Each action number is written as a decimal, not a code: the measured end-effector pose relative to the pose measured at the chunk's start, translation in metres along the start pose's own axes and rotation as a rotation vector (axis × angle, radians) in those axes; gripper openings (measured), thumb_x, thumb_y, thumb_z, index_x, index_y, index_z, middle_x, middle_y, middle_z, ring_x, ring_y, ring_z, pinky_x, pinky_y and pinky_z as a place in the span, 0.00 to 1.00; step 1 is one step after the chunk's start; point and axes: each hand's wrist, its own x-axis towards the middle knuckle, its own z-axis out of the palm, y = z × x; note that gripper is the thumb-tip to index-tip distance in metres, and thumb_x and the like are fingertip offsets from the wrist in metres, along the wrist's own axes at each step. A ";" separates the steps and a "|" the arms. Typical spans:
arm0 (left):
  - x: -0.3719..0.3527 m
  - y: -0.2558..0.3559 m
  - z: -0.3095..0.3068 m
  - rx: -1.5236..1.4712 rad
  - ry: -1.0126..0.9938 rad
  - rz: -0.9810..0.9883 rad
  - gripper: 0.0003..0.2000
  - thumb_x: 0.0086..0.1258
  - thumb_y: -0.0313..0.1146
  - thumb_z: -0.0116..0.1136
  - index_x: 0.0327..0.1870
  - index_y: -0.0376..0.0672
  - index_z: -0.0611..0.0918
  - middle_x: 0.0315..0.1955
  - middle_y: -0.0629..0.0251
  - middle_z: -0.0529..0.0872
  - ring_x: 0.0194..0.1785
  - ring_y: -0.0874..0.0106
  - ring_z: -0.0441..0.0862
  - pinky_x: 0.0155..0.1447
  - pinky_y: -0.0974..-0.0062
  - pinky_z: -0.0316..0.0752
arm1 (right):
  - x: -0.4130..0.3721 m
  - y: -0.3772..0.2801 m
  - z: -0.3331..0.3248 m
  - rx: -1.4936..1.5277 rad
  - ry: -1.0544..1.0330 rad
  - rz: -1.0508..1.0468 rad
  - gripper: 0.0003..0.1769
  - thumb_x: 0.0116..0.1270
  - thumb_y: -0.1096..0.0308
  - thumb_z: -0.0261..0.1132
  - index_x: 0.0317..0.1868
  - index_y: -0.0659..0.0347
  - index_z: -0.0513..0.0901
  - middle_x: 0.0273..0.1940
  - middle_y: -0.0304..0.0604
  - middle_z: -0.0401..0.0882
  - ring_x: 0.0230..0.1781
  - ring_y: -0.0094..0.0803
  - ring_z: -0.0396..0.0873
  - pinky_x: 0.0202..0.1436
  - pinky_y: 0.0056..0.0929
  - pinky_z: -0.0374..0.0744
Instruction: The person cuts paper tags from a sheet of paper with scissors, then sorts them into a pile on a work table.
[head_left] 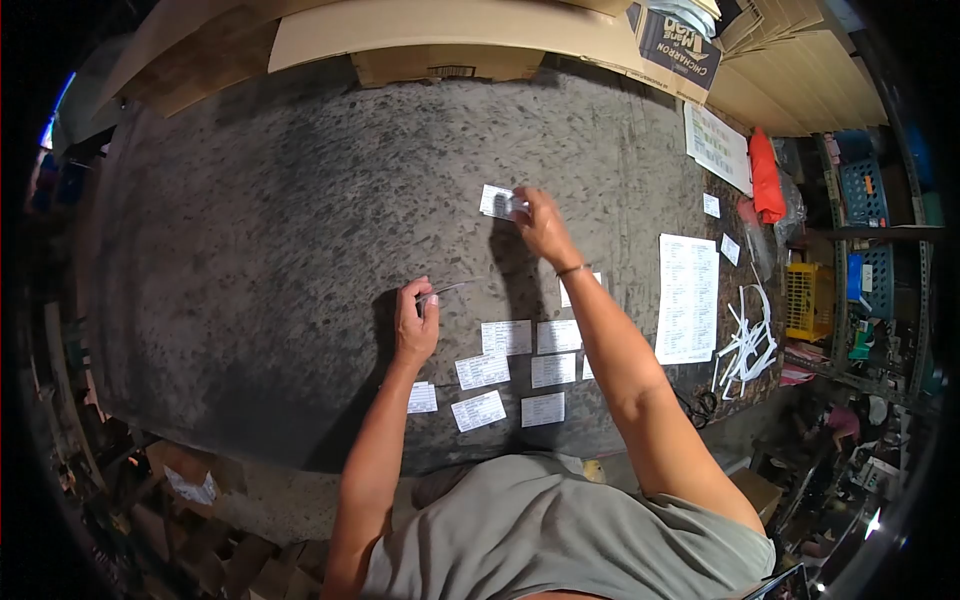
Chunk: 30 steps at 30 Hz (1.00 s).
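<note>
My right hand [545,228] reaches over the middle of the dark, mottled table [300,200]. Its fingers are closed at the right edge of a small printed paper label [496,198], partly covering it. Lower and to the left, my left hand [414,312] pinches a thin, pale slip [452,286], seen almost edge-on. Below my hands lie several printed paper labels in loose rows, among them one label [506,338], another label [483,372] and a third label [543,410]. My right forearm partly hides some of them.
A printed sheet [687,300] and curled paper strips [746,345] lie to the right, with scissors [697,408] near the edge. Cardboard boxes [450,35] line the back. A red bag [766,175] and a shelf with a yellow basket [808,300] stand at the right.
</note>
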 end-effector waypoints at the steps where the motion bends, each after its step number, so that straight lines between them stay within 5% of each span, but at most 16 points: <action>1: 0.000 -0.002 0.000 0.018 -0.003 0.031 0.11 0.65 0.24 0.53 0.48 0.38 0.73 0.46 0.56 0.79 0.48 0.64 0.78 0.58 0.69 0.70 | 0.005 0.009 -0.002 -0.002 0.001 0.000 0.22 0.54 0.75 0.67 0.51 0.64 0.76 0.44 0.57 0.76 0.47 0.54 0.75 0.53 0.43 0.74; 4: 0.001 -0.006 -0.001 0.066 -0.015 0.086 0.11 0.63 0.23 0.54 0.47 0.38 0.74 0.47 0.55 0.79 0.49 0.63 0.77 0.57 0.68 0.70 | 0.015 0.017 -0.008 -0.220 -0.138 0.166 0.33 0.47 0.70 0.73 0.55 0.61 0.71 0.51 0.59 0.69 0.52 0.57 0.70 0.54 0.43 0.74; 14: 0.005 0.001 -0.003 0.110 -0.013 0.107 0.08 0.62 0.23 0.55 0.42 0.38 0.76 0.46 0.53 0.79 0.51 0.57 0.77 0.56 0.66 0.71 | 0.016 0.010 0.001 -0.127 -0.352 0.232 0.29 0.46 0.67 0.74 0.49 0.62 0.72 0.46 0.58 0.76 0.48 0.54 0.76 0.50 0.40 0.75; 22: 0.004 -0.002 0.001 0.066 -0.016 0.079 0.10 0.60 0.22 0.57 0.42 0.38 0.75 0.48 0.51 0.78 0.53 0.56 0.76 0.58 0.65 0.70 | -0.015 -0.024 0.022 -0.032 -0.318 -0.165 0.05 0.59 0.73 0.61 0.37 0.61 0.80 0.38 0.54 0.79 0.42 0.53 0.77 0.44 0.44 0.75; 30: 0.006 0.004 0.002 0.067 0.017 0.090 0.12 0.60 0.22 0.57 0.44 0.39 0.72 0.52 0.52 0.76 0.60 0.55 0.72 0.64 0.63 0.65 | -0.039 -0.061 0.018 -0.154 -0.405 -0.299 0.08 0.61 0.73 0.59 0.40 0.57 0.82 0.36 0.46 0.80 0.41 0.48 0.77 0.44 0.41 0.77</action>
